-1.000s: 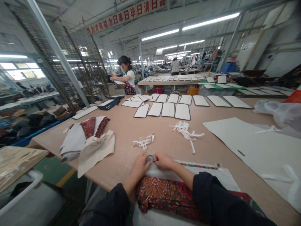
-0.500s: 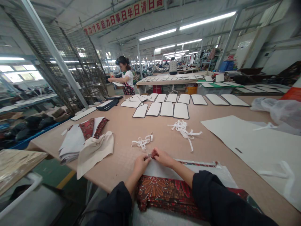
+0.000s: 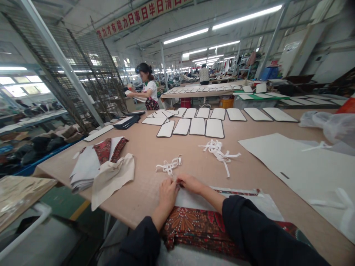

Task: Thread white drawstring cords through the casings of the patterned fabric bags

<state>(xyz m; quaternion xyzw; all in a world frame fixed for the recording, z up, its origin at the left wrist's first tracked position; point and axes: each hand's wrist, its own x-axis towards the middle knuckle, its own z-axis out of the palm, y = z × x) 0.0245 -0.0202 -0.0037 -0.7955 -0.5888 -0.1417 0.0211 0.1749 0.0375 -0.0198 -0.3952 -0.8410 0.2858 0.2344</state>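
Note:
My left hand (image 3: pixel 168 193) and my right hand (image 3: pixel 189 183) meet at the far left corner of a white sheet (image 3: pixel 194 199) that lies over red patterned fabric (image 3: pixel 191 227) in front of me. Both hands have their fingers drawn together at that corner, pressing or pinching its edge; what is between the fingertips is too small to make out. Just beyond the hands lies a small tangle of white straps (image 3: pixel 168 166), and a larger tangle of white straps (image 3: pixel 219 151) lies further right.
A pile of white and red cloth pieces (image 3: pixel 102 166) sits at the table's left edge. Rows of white dark-edged panels (image 3: pixel 191 126) cover the far side. A large white sheet (image 3: pixel 299 162) lies right, clear plastic bags (image 3: pixel 330 127) beyond. Another person (image 3: pixel 146 90) works at the far end.
Both hands have slid a little forward and left along the white sheet's corner. The small object seen between the fingers earlier no longer shows.

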